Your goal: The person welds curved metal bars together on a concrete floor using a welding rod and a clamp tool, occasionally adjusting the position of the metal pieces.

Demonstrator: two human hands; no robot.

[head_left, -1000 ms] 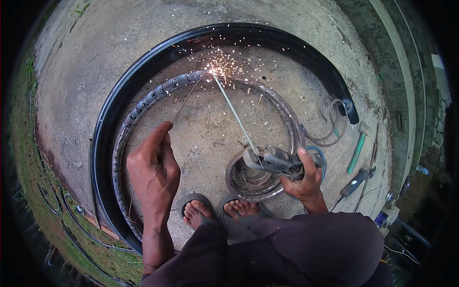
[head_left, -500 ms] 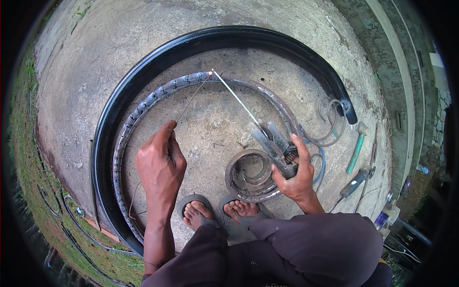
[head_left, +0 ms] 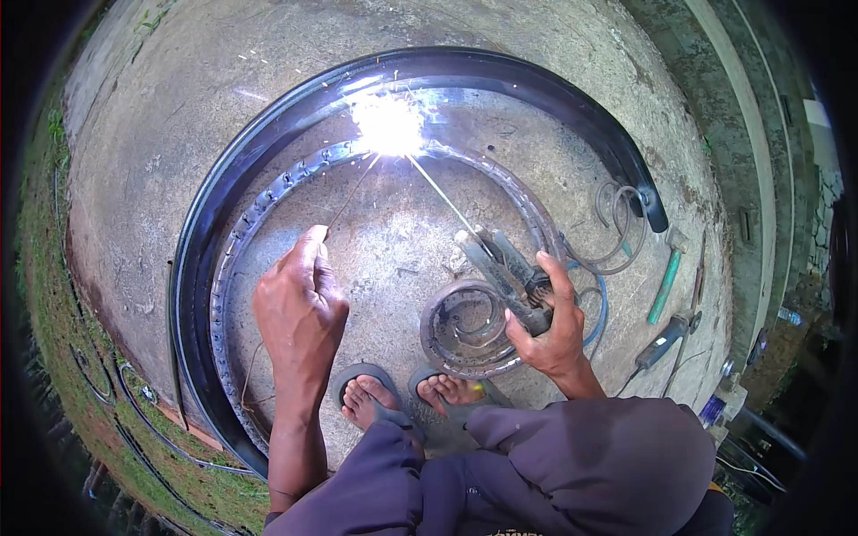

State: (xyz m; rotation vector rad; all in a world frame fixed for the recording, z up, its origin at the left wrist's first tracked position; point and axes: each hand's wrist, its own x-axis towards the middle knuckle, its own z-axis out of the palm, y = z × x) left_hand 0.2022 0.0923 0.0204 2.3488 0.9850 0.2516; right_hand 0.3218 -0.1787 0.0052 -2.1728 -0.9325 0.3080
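Note:
My right hand (head_left: pixel 556 329) grips a welding electrode holder (head_left: pixel 502 275), its jaws clamped on a thin pale electrode (head_left: pixel 444 196). Between thumb and fingers of my left hand (head_left: pixel 302 295) is a thin metal rod (head_left: pixel 351 198) slanting up and away. Both tips run into a blinding white arc (head_left: pixel 389 123), which hides the spot they meet. That spot lies on the far part of a curved metal strip (head_left: pixel 230 256) with short dark marks along it. Its near right end coils into a spiral (head_left: pixel 433 335). Around it curves a glossy black channel-shaped arc (head_left: pixel 198 214).
A green-handled hammer (head_left: pixel 664 286) and a dark-handled tool (head_left: pixel 664 341) lie on the concrete at right. Loops of cable (head_left: pixel 617 259) curl beside the black arc's right end. My sandalled feet (head_left: pixel 368 397) stand close to the spiral. Grass (head_left: pixel 134 438) borders the slab at left.
A small glow at the electrode's tip has become a bright white arc with flying sparks, lighting the metal and concrete around it. Both hands keep nearly the same place and grip.

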